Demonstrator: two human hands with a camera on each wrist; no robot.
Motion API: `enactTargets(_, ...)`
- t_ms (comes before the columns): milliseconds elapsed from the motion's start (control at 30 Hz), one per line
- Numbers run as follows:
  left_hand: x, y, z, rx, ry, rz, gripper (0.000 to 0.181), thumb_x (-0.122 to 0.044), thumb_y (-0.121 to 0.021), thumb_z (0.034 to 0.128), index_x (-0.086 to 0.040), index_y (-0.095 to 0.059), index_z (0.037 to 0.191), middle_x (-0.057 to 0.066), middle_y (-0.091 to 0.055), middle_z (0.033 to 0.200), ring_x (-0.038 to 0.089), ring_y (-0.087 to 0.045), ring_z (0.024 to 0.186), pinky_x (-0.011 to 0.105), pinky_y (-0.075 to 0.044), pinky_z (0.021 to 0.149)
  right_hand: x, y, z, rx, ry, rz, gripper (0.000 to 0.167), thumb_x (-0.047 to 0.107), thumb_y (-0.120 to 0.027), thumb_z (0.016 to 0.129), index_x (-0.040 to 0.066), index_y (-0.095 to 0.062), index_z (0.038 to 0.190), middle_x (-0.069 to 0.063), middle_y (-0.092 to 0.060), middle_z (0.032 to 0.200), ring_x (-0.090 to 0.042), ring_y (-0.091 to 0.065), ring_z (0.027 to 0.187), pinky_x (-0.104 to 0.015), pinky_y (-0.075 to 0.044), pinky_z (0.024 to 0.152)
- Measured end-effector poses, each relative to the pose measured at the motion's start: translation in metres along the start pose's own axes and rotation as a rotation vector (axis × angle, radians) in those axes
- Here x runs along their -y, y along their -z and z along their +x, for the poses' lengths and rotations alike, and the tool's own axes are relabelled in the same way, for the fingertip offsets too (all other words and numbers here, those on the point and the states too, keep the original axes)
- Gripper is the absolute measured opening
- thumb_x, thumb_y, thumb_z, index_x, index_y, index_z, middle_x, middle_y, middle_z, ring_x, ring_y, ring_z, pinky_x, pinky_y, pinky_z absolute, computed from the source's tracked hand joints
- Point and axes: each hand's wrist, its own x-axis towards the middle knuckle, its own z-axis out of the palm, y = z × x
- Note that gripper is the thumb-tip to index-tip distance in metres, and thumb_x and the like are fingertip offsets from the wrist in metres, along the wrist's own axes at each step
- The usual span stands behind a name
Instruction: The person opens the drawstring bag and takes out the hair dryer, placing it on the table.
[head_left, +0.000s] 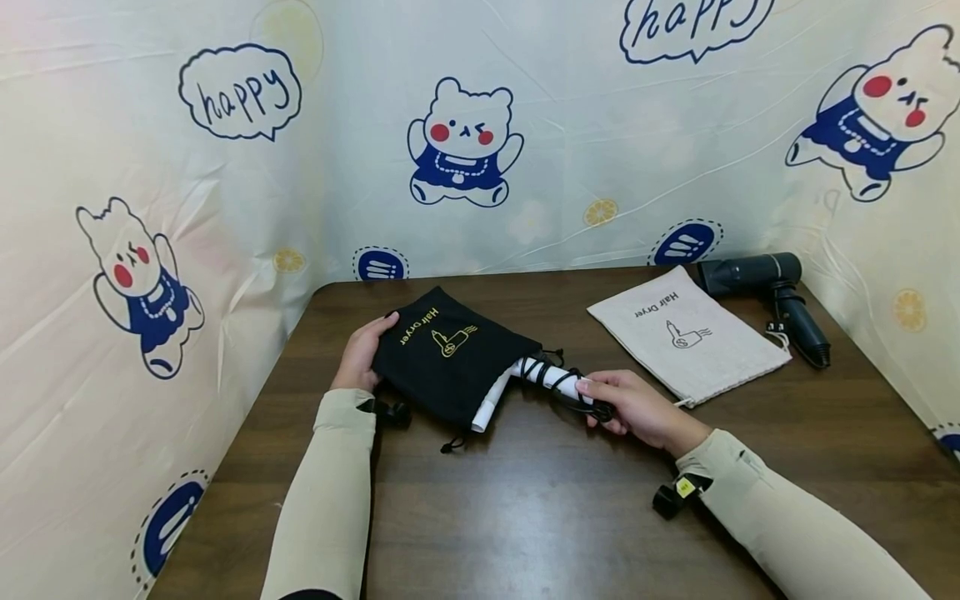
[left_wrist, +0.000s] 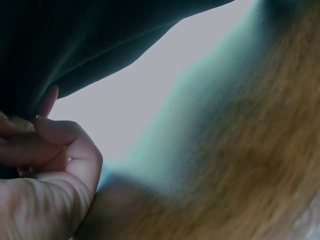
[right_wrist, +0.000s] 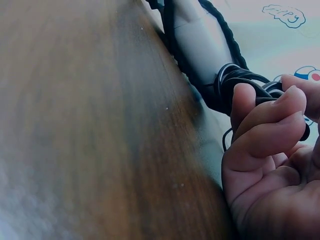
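A black drawstring bag (head_left: 442, 367) with gold "Hair Dryer" print is held above the table, and my left hand (head_left: 360, 357) grips its closed end on the left. Out of the bag's mouth, on the right, sticks a white hair dryer (head_left: 492, 400). Most of its barrel is hidden inside the cloth. Black cord (right_wrist: 237, 82) is wound around the handle (right_wrist: 192, 42) in the right wrist view. My right hand (head_left: 637, 407) holds the handle's end with the coiled cord. In the left wrist view, curled fingers (left_wrist: 75, 150) pinch the dark fabric.
To the right lies a white drawstring bag (head_left: 678, 337) printed "Hair Dryer". Behind it, near the table's back right corner, rests a black hair dryer (head_left: 750, 273) with its cord wrapped on the handle. A patterned curtain (head_left: 540, 158) encloses the brown table (head_left: 510, 517).
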Motion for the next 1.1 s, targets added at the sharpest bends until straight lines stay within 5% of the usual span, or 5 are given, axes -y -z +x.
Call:
enactTargets(200,0.001,0.002,0.001,0.005,-0.014,0.012,0.067,-0.034,-0.079,0.0929,-0.021,-0.052,0.152,0.0,-0.059,0.144,0.011,-0.069,0.104,0.028,-0.06,0.083,0.001,0.002,0.0,0.008,-0.007,0.028,0.036,0.035,-0.058,0.107,-0.001,-0.06,0.108,-0.006,-0.066,0.074,-0.005,-0.045,0.045,-0.018,-0.037,0.043)
enactTargets(400,0.0,0.005,-0.003,0.056,-0.055,0.109,0.056,-0.036,-0.077,0.0942,-0.017,-0.06,0.144,-0.002,-0.077,0.106,0.013,-0.076,0.085,0.033,-0.063,0.074,0.003,0.008,-0.001,0.009,-0.012,0.052,0.035,0.034,-0.057,0.107,-0.001,-0.061,0.11,-0.004,-0.065,0.073,-0.004,-0.044,0.046,-0.017,-0.036,0.042)
enactTargets(567,-0.005,0.002,-0.01,0.049,-0.145,0.227,0.035,-0.031,-0.079,0.0937,-0.012,-0.073,0.122,-0.004,-0.078,0.088,0.012,-0.075,0.07,0.032,-0.062,0.066,0.003,0.012,-0.002,0.026,-0.001,0.046,0.035,0.033,-0.055,0.108,-0.002,-0.06,0.111,-0.003,-0.064,0.073,-0.004,-0.043,0.047,-0.016,-0.034,0.043)
enactTargets(733,-0.008,-0.003,-0.018,0.009,-0.198,0.332,0.027,-0.03,-0.079,0.0931,-0.011,-0.076,0.113,-0.006,-0.076,0.085,0.01,-0.073,0.066,0.03,-0.061,0.063,0.002,0.016,-0.002,0.034,0.007,0.036,0.036,0.032,-0.055,0.109,-0.003,-0.06,0.11,-0.004,-0.063,0.073,-0.005,-0.043,0.047,-0.017,-0.033,0.043)
enactTargets(1100,-0.01,-0.005,-0.02,-0.035,-0.211,0.44,0.029,-0.034,-0.079,0.0931,-0.011,-0.077,0.111,-0.009,-0.074,0.083,0.009,-0.07,0.064,0.029,-0.06,0.062,0.0,0.025,-0.003,0.074,0.022,0.021,0.035,0.03,-0.053,0.11,-0.004,-0.06,0.109,-0.004,-0.063,0.073,-0.004,-0.041,0.046,-0.016,-0.032,0.042)
